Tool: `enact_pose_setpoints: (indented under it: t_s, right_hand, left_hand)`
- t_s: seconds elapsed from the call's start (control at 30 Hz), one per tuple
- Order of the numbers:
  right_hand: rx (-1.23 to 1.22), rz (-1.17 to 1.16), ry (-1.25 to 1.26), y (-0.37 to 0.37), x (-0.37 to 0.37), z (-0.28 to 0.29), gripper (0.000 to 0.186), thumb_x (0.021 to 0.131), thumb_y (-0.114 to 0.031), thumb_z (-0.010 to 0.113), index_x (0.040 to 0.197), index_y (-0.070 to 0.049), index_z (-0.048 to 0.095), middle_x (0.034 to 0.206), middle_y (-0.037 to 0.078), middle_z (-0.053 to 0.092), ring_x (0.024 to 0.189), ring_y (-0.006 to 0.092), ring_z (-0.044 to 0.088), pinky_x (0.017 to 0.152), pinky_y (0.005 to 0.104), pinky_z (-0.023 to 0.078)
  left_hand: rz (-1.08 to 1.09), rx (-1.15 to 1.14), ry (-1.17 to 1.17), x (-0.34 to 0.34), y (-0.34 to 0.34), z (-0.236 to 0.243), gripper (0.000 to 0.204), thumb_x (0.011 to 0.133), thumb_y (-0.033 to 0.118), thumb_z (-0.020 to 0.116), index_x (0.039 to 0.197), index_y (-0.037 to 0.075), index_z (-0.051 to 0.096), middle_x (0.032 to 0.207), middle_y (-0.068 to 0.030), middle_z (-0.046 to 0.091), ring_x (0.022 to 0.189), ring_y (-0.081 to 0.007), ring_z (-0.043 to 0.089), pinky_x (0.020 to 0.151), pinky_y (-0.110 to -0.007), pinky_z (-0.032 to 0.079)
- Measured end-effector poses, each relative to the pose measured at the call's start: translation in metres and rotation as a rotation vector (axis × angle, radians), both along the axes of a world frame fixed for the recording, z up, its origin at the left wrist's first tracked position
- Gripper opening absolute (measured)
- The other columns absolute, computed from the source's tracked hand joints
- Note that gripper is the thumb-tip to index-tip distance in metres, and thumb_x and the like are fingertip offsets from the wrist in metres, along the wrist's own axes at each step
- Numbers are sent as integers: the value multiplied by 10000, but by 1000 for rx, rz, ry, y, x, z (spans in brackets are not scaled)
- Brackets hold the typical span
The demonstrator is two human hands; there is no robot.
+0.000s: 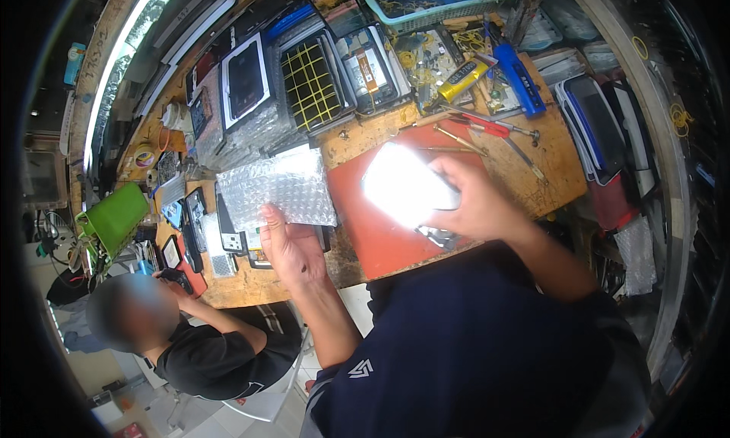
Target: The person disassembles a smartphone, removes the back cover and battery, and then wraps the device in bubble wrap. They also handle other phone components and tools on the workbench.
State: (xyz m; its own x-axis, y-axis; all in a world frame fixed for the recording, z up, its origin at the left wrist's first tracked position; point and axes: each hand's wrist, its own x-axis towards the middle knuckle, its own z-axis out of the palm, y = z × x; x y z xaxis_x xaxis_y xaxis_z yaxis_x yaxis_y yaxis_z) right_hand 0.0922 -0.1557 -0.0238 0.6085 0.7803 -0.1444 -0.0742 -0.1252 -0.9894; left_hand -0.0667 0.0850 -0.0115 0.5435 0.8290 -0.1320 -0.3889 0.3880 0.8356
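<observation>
My left hand (pixel 293 252) pinches the lower edge of a clear bubble-wrap sheet (pixel 281 183), thumb on top, holding it over the left part of the workbench. In my right hand (pixel 483 198) is a flat, phone-shaped device (pixel 403 183) with rounded corners, gripped by its right edge. Its face is so bright white that no detail shows. The device is over a red-orange work mat (pixel 361 236). A small crumpled clear or silvery piece (pixel 439 237) lies below the device, near the mat's front edge.
Behind the mat lie screwdrivers (pixel 460 140), a yellow tool (pixel 465 78) and a blue tool (pixel 519 80). Stacked tablets (pixel 313 80) and a teal basket (pixel 437 14) stand farther back. A person (pixel 220 347) sits at left near a green bin (pixel 114 217).
</observation>
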Motion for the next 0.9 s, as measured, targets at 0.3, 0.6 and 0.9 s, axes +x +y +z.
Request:
enact_pose_setpoints:
  t_s: [0.3,0.6,0.9]
  right_hand:
    - [317,19,245,-8,12,22,500,843,-46,891,1222,7,570,1132,67,666,1094,115,643,908,290,590]
    - [177,384,190,-4,17,20,450,850,-89,881,1179,8,590,1082,110,721,1009,126,689,864,313,617]
    - [245,445,363,9,16,0,572,819,-117,921,1252,-13,562,1139,93,691,1040,131,665,881,321,582]
  left_hand:
    - [-112,-35,25,17,-21,3,537,1100,314,613,1504,-7,464,1420,-162,623,1276,-308,634,1080,-499,527]
    - [-146,36,5,22,-36,2,620,1067,328,596,1550,-12,408,1432,-183,626,1287,-307,649,1105,-518,525]
    - [-436,-237,-741,44,-65,-10,974,871,463,728,1641,72,276,1432,-213,532,1337,-378,535,1271,-603,299]
